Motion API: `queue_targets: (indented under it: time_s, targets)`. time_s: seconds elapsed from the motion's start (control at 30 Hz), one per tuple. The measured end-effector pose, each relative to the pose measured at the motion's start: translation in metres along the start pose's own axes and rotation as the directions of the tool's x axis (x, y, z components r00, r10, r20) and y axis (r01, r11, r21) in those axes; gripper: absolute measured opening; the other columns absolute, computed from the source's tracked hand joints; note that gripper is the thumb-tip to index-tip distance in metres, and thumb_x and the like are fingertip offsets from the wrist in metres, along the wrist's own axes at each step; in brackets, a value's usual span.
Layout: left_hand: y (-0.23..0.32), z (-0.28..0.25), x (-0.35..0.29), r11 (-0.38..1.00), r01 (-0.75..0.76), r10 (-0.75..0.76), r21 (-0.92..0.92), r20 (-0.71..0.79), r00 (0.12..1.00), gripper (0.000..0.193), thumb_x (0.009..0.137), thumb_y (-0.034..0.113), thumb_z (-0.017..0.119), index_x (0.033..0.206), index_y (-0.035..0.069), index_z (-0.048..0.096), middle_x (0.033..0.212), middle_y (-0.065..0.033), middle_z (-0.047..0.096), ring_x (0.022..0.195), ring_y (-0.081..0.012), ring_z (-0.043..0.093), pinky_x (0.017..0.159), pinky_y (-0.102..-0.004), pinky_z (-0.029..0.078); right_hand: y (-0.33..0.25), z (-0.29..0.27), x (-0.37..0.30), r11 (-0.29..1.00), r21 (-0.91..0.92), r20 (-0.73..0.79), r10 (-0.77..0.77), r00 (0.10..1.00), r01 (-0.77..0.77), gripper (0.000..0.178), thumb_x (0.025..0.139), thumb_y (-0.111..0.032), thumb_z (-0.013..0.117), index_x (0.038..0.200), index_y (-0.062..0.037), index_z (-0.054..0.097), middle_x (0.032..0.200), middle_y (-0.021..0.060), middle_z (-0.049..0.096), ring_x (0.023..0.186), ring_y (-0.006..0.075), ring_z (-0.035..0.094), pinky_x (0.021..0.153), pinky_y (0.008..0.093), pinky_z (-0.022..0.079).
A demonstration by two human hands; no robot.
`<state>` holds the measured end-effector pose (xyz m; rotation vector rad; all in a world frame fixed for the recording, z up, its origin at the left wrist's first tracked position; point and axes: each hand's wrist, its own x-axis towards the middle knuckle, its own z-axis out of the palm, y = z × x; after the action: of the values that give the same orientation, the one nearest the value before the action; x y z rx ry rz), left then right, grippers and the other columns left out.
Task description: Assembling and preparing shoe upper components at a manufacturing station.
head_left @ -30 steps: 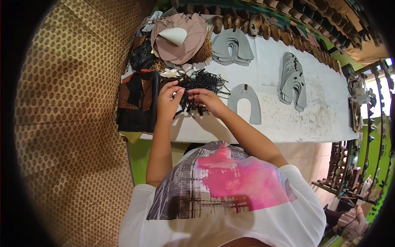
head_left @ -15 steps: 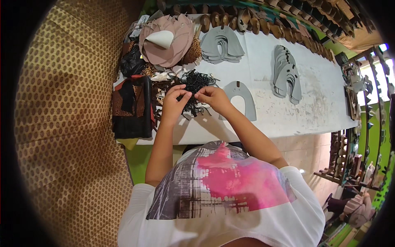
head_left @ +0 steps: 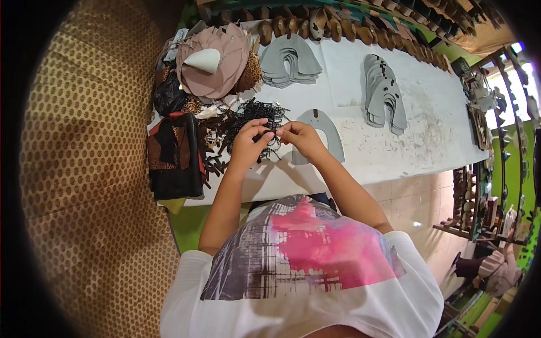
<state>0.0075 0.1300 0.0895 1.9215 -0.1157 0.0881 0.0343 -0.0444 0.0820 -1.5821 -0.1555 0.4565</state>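
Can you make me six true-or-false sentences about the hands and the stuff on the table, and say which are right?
1. The left hand and right hand are close together. True.
2. A tangled black pile lies on the table near the hands. True.
3. The single grey arch is on the left hand's side. False: it is on the right hand's side.
4. A white cone lies on the pink pieces. True.
5. The table's top is bright red. False: it is white.
6. The brown shoe-shaped blocks line the near edge. False: they line the far edge.
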Motion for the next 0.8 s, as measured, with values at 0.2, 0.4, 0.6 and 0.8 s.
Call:
queue_targets:
  time_s: [0.2, 0.4, 0.6, 0.8]
  targets:
    - [-0.002, 0.008, 0.006, 0.989, 0.084, -0.083, -0.121, 0.018, 0.996, 0.015, 0.076, 0.012, 0.068, 0.080, -0.002, 0.065, 0.109, -0.0100, 0.059, 0.096, -0.0183, 0.055, 0.082, -0.0276, 0.041, -0.001, -0.007, -0.008, 0.987, 0.156, 0.021, 0.046, 0.999, -0.049, 0.019, 0.084, -0.022, 0.064, 0.086, -0.0032, 0.063, 0.074, 0.0005, 0.060, 0.069, 0.0074, 0.051, 0.066, 0.0216, 0.043]
    - [-0.005, 0.010, 0.008, 0.999, 0.009, -0.003, -0.042, 0.137, 0.991, 0.014, 0.080, 0.011, 0.065, 0.086, -0.002, 0.065, 0.114, -0.0098, 0.055, 0.097, -0.0142, 0.053, 0.081, -0.0265, 0.042, -0.004, -0.013, -0.015, 0.998, 0.056, -0.017, 0.008, 1.000, -0.007, 0.018, 0.083, -0.020, 0.065, 0.084, -0.0022, 0.064, 0.073, -0.0001, 0.060, 0.068, 0.0067, 0.051, 0.064, 0.0209, 0.043]
    - [-0.003, 0.019, 0.008, 0.995, 0.064, -0.050, -0.082, 0.163, 0.985, 0.013, 0.082, 0.011, 0.062, 0.087, -0.002, 0.064, 0.121, -0.0091, 0.048, 0.095, -0.0113, 0.052, 0.080, -0.0244, 0.043, 0.003, -0.019, -0.017, 0.994, -0.107, -0.025, -0.017, 1.000, 0.014, 0.019, 0.081, -0.020, 0.067, 0.083, -0.0010, 0.064, 0.072, 0.0005, 0.061, 0.065, 0.0063, 0.052, 0.061, 0.0208, 0.043]
    - [0.004, 0.047, 0.002, 0.939, 0.180, -0.178, -0.292, 0.034, 0.983, 0.013, 0.081, 0.012, 0.062, 0.085, 0.000, 0.064, 0.116, -0.0088, 0.053, 0.093, -0.0151, 0.054, 0.076, -0.0275, 0.042, -0.002, -0.019, -0.022, 0.979, 0.199, -0.134, 0.074, 0.988, -0.047, 0.016, 0.080, -0.017, 0.067, 0.082, -0.0016, 0.063, 0.073, 0.0011, 0.061, 0.063, 0.0072, 0.052, 0.060, 0.0213, 0.043]
